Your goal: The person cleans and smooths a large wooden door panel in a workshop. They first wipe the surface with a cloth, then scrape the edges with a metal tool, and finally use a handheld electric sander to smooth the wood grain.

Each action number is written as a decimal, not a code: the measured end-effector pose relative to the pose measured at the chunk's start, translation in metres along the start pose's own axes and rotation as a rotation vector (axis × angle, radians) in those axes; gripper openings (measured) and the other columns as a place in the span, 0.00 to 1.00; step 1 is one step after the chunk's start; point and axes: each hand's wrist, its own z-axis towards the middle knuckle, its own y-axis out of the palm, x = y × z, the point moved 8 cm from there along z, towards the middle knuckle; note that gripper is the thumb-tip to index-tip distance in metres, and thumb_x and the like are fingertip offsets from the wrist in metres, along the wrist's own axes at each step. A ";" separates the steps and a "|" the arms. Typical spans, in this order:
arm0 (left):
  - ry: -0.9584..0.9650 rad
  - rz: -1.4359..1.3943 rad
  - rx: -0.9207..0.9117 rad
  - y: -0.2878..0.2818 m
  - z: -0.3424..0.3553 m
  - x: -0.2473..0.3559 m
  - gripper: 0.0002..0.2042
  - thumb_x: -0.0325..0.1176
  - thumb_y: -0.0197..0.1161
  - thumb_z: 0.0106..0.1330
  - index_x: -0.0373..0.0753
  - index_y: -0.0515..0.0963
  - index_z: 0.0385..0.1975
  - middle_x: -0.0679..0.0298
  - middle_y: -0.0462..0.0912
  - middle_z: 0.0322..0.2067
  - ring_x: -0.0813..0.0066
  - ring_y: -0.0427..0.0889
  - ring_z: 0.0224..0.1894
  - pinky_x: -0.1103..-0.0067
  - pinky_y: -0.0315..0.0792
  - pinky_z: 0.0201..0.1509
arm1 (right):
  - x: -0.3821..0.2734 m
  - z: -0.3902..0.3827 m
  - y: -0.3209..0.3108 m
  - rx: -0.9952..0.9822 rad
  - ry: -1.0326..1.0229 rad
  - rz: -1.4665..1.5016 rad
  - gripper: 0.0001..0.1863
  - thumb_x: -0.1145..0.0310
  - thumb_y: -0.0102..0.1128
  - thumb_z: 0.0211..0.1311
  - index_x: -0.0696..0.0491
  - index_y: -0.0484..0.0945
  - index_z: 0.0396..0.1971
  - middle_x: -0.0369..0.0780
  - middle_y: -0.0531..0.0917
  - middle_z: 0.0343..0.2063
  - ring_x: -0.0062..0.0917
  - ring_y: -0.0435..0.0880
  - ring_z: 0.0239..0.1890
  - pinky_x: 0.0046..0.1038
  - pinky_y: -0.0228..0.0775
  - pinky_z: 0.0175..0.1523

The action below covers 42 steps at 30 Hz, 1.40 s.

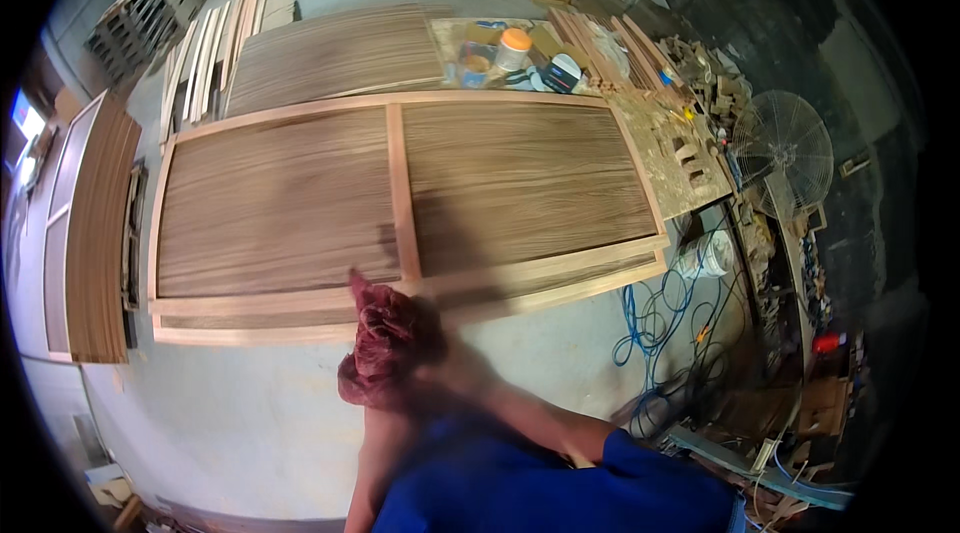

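Dark red cloth bunched up at my hands, over the near edge of the framed panel, left of middle; can't tell if it touches the wood. Left hand sits hidden behind the folds, right hand blurred beside them, so can't tell whether either grip is spread or pressed together. Wadding likely makes the cloth a thick pad; panel lies flat, probably for easy reach across it. Second frame peeks out underneath, edges roughly lined up, likely to save room. Cloth soft, crumpled; panel rectangular, streaky brown grain, paler smooth rails, one crossbar. Farther out: orange-lidded jar behind, speckled board worktop right, blue hose looped on the floor, round wire fan
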 end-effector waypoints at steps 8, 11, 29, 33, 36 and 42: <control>-0.066 0.347 -0.151 0.115 0.112 0.025 0.36 0.32 0.69 0.65 0.34 0.63 0.73 0.46 0.66 0.72 0.45 0.62 0.75 0.59 0.59 0.79 | -0.045 -0.010 -0.406 1.013 0.038 0.347 0.33 0.69 0.70 0.62 0.58 0.69 0.65 0.45 0.83 0.51 0.29 0.85 0.49 0.31 0.82 0.51; -0.210 0.367 -0.181 0.164 0.144 0.003 0.35 0.30 0.69 0.65 0.35 0.63 0.73 0.48 0.67 0.71 0.45 0.65 0.73 0.60 0.63 0.77 | -0.056 -0.027 -0.631 1.304 -0.368 0.111 0.34 0.70 0.70 0.63 0.61 0.69 0.67 0.44 0.81 0.59 0.31 0.82 0.56 0.34 0.76 0.60; -1.072 -0.050 0.284 0.192 0.115 -0.102 0.17 0.43 0.60 0.75 0.34 0.81 0.47 0.55 0.89 0.40 0.65 0.88 0.42 0.70 0.80 0.47 | -0.019 0.280 -0.603 0.038 -0.113 -0.848 0.04 0.72 0.65 0.67 0.57 0.84 0.35 0.44 0.86 0.31 0.31 0.86 0.33 0.32 0.78 0.41; -1.251 -0.418 0.509 0.157 0.097 -0.148 0.25 0.50 0.56 0.79 0.28 0.74 0.51 0.54 0.89 0.39 0.68 0.88 0.38 0.73 0.82 0.40 | -0.030 0.376 -0.452 -0.189 -0.338 -0.883 0.05 0.68 0.67 0.67 0.53 0.83 0.38 0.44 0.87 0.34 0.43 0.87 0.37 0.39 0.78 0.42; -1.370 -0.547 0.563 0.133 0.079 -0.185 0.27 0.57 0.54 0.79 0.34 0.70 0.54 0.56 0.89 0.38 0.69 0.88 0.35 0.73 0.81 0.38 | -0.020 0.452 -0.384 -0.206 -0.396 -1.063 0.11 0.70 0.66 0.67 0.54 0.79 0.47 0.45 0.85 0.46 0.45 0.84 0.49 0.43 0.78 0.51; -1.323 -0.714 0.560 0.096 0.085 -0.238 0.29 0.60 0.54 0.77 0.32 0.71 0.48 0.50 0.89 0.31 0.70 0.88 0.26 0.78 0.80 0.30 | 0.008 0.578 -0.326 -0.102 -0.355 -1.420 0.26 0.79 0.61 0.58 0.56 0.69 0.58 0.52 0.75 0.58 0.53 0.74 0.62 0.48 0.71 0.64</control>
